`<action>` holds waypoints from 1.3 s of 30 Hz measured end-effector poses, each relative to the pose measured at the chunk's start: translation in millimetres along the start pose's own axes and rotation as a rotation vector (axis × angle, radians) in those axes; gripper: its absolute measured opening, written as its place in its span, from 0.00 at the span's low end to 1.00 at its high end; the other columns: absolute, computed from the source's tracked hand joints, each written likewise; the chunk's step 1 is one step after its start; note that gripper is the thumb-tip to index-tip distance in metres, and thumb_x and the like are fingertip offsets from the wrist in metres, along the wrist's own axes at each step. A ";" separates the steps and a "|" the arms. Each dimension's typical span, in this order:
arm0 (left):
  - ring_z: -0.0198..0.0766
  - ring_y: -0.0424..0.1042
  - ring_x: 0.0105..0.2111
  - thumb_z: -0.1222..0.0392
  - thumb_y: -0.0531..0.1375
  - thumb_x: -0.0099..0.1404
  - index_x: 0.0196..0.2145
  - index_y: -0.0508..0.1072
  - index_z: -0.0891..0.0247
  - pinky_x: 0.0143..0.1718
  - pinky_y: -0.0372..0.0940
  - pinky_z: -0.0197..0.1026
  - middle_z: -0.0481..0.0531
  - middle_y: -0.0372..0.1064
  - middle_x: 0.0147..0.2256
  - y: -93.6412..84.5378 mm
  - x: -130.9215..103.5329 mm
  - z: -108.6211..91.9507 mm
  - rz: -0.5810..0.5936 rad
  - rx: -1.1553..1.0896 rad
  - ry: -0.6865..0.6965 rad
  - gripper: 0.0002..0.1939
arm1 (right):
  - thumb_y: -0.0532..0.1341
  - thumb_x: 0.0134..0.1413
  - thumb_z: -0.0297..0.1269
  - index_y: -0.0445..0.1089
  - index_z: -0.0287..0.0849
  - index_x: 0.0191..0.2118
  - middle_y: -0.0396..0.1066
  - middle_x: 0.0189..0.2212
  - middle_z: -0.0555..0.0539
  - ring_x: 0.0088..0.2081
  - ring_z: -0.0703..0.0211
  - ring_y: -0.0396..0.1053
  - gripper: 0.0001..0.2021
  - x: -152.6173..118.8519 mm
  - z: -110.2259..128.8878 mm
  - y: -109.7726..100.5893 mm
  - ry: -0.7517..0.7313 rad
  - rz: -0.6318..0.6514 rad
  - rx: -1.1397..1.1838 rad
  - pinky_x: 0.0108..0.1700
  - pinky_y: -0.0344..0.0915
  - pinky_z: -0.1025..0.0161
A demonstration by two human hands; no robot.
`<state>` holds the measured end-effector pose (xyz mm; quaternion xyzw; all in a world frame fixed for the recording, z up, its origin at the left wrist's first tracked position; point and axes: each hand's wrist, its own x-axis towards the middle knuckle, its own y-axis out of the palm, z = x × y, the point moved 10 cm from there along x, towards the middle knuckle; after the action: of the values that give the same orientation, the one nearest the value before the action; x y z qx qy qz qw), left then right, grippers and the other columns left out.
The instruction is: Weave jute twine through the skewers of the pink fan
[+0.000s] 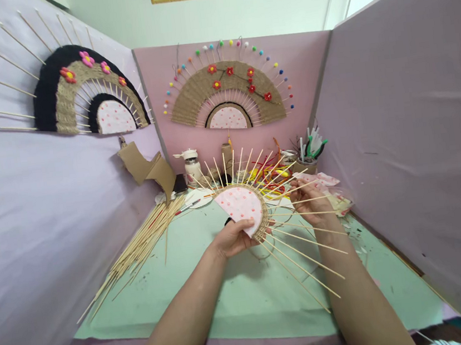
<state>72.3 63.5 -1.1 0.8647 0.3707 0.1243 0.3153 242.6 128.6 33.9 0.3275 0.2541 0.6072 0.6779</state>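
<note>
My left hand (236, 238) is closed on the lower edge of a half-round fan piece (241, 207), thumb on its pink-dotted white face. Rows of tan twine (264, 207) are woven round its curved rim. Long thin bamboo sticks (306, 239) radiate from that rim, upward and to the right. Among the right-hand sticks is my right hand (313, 202), its fingers bent and pinched together. A loose loop of twine runs from the rim toward those fingers; the exact grip is partly hidden by sticks.
Loose bamboo sticks (138, 242) lie piled on the green tabletop (211, 292) at left, near a red pen (187, 207). Behind stand a white bottle (192, 169) and a holder with green-handled scissors (314, 148). Finished fans (226, 83) hang on the partitions; cardboard (145, 166) is at left.
</note>
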 end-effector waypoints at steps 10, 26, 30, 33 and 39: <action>0.37 0.73 0.31 0.66 0.57 0.56 0.41 0.70 0.70 0.31 0.66 0.36 0.60 0.73 0.38 -28.6 -2.3 -27.9 -0.193 -0.076 0.135 0.14 | 0.67 0.34 0.29 0.62 0.41 0.24 0.57 0.12 0.60 0.13 0.75 0.52 0.12 1.1 23.5 -4.7 -0.200 -0.007 -0.109 0.13 0.50 0.77; 0.36 0.72 0.31 0.65 0.56 0.56 0.42 0.70 0.71 0.35 0.65 0.37 0.61 0.72 0.39 -31.0 -4.1 -34.5 -0.181 -0.064 0.150 0.15 | 0.67 0.35 0.29 0.63 0.42 0.27 0.60 0.15 0.59 0.15 0.75 0.55 0.12 -5.7 33.5 -2.4 -0.279 -0.015 -0.110 0.16 0.53 0.77; 0.36 0.72 0.30 0.64 0.57 0.55 0.41 0.71 0.70 0.34 0.65 0.38 0.60 0.73 0.38 -21.7 -4.8 -23.7 -0.062 -0.046 0.078 0.15 | 0.67 0.32 0.26 0.61 0.41 0.24 0.59 0.14 0.60 0.14 0.77 0.54 0.13 2.7 13.4 -6.3 -0.136 -0.016 -0.079 0.14 0.52 0.79; 0.38 0.72 0.30 0.63 0.58 0.53 0.41 0.71 0.70 0.33 0.65 0.39 0.61 0.73 0.36 -7.4 -5.5 -13.0 0.057 -0.018 0.028 0.17 | 0.68 0.33 0.26 0.61 0.41 0.24 0.60 0.15 0.60 0.14 0.77 0.56 0.14 2.1 2.0 -0.4 -0.063 0.001 -0.054 0.14 0.54 0.80; 0.45 0.73 0.34 0.65 0.58 0.50 0.42 0.71 0.73 0.37 0.64 0.44 0.64 0.73 0.35 23.5 -7.4 15.2 0.226 0.061 -0.088 0.19 | 0.65 0.39 0.24 0.61 0.42 0.25 0.61 0.17 0.59 0.16 0.76 0.59 0.11 -3.2 -6.9 7.1 0.003 -0.007 -0.048 0.17 0.59 0.81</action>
<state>87.1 38.9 2.2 0.9148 0.2603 0.1095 0.2887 232.3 126.7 34.5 0.3094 0.2413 0.6113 0.6873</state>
